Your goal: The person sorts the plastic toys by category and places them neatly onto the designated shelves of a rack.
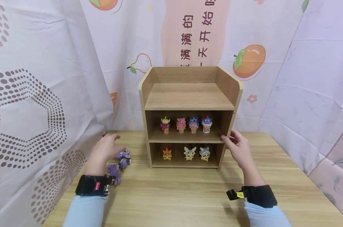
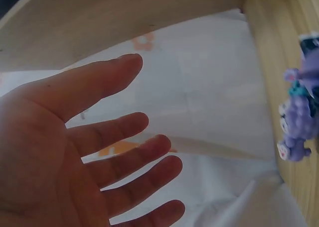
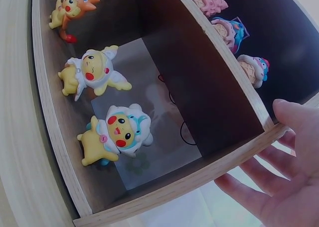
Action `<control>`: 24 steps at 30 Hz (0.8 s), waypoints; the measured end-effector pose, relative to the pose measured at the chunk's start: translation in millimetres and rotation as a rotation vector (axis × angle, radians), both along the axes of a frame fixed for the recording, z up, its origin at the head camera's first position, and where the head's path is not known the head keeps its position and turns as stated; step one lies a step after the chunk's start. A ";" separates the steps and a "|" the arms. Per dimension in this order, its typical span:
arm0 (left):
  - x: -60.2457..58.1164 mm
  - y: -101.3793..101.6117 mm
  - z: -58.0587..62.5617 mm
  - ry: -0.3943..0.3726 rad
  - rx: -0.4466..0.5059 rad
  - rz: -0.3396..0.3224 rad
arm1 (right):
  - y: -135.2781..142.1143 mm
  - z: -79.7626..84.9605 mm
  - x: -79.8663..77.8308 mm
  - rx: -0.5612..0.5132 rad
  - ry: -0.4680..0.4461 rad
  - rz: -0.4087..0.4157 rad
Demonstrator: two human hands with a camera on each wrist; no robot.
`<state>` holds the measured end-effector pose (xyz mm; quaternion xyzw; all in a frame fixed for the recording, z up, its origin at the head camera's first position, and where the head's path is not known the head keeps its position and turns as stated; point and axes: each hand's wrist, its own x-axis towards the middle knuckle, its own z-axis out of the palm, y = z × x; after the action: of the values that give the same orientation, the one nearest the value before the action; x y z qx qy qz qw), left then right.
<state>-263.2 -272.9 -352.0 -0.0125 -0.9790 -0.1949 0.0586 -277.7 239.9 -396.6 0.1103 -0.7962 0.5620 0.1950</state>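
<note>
A wooden shelf unit (image 1: 188, 96) stands upright on the table. My right hand (image 1: 239, 148) grips its right side panel (image 3: 192, 184), thumb at the front edge and fingers along the outside. My left hand (image 1: 104, 149) is held in the air left of the shelf, fingers spread and holding nothing. Below and beside it lie several purple figurines (image 1: 113, 171), partly hidden by the hand. In the middle compartment stand several ice-cream-cone figurines (image 1: 181, 125). The bottom compartment holds an orange-hooded yellow figurine (image 1: 167, 153), a white-and-yellow winged one (image 1: 189, 153) and a white-hooded one (image 3: 119, 135).
The wood-grain table (image 1: 171, 195) extends in front of and on both sides of the shelf. Printed cloth (image 1: 126, 37) hangs behind, and more cloth (image 1: 26, 94) hangs along the left side. Each wrist wears a black strap (image 1: 260, 195).
</note>
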 end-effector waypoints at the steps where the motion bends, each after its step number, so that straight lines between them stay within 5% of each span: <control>1: -2.7 -0.7 -0.6 -0.005 -0.010 -0.001 | -0.2 0.1 0.2 -0.004 0.001 0.002; 11: -24.0 -6.2 -6.4 -0.040 -0.135 -0.085 | 0.8 -1.5 -1.5 0.003 0.014 0.007; 24: -40.0 -7.8 -18.2 -0.149 -0.138 -0.118 | 1.2 -3.8 -1.6 -0.003 0.014 0.010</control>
<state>-303.2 -280.7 -370.2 -0.0596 -0.9893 -0.1307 -0.0271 -279.3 241.0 -400.4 0.1180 -0.7935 0.5632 0.1979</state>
